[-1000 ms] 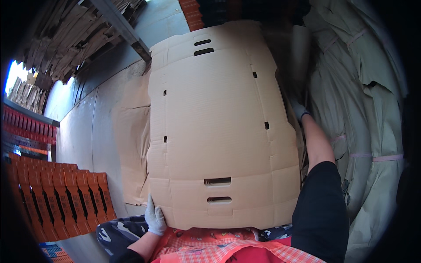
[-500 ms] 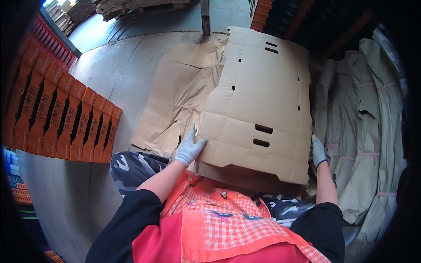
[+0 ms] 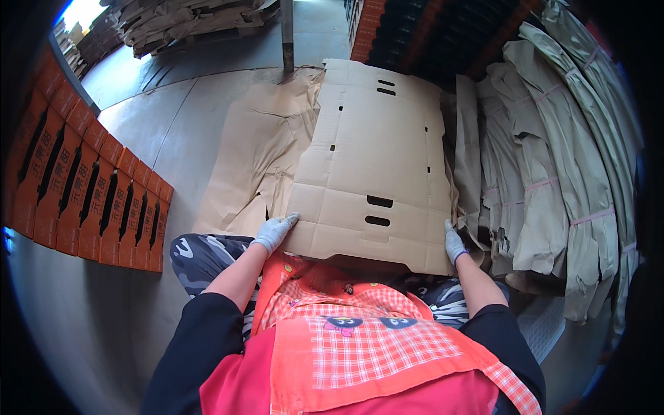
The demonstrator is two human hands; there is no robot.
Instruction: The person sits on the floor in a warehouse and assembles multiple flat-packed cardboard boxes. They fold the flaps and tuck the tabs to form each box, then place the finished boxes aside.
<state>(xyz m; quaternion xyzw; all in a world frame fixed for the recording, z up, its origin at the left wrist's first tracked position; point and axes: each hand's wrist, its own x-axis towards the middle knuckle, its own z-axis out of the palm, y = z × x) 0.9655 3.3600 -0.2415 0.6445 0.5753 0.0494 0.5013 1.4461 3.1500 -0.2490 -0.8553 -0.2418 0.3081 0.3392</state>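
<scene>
A large flat brown cardboard box blank (image 3: 373, 152) with cut-out slots lies lengthwise in front of me, its near end by my lap. More layers may lie beneath it; I cannot tell how many. My left hand (image 3: 277, 234), in a pale work glove, is closed on the blank's near left edge, fingertips at the corner. On the opposite side, my gloved right hand (image 3: 454, 242) holds the right edge close to the near corner, its fingers partly hidden along the side.
Crumpled brown paper (image 3: 242, 159) covers the floor left of the blank. Orange printed boxes (image 3: 90, 200) stand stacked at the left. Long bundles of folded brown paper (image 3: 546, 166), bound with pink ties, lean at the right. A post (image 3: 287, 38) and more stacked cardboard (image 3: 194, 24) are behind.
Both hands have closed in on the blank's side edges near its front corners. Left fingers, spread before, are now drawn together. The whole view has shifted, with the blank appearing further left.
</scene>
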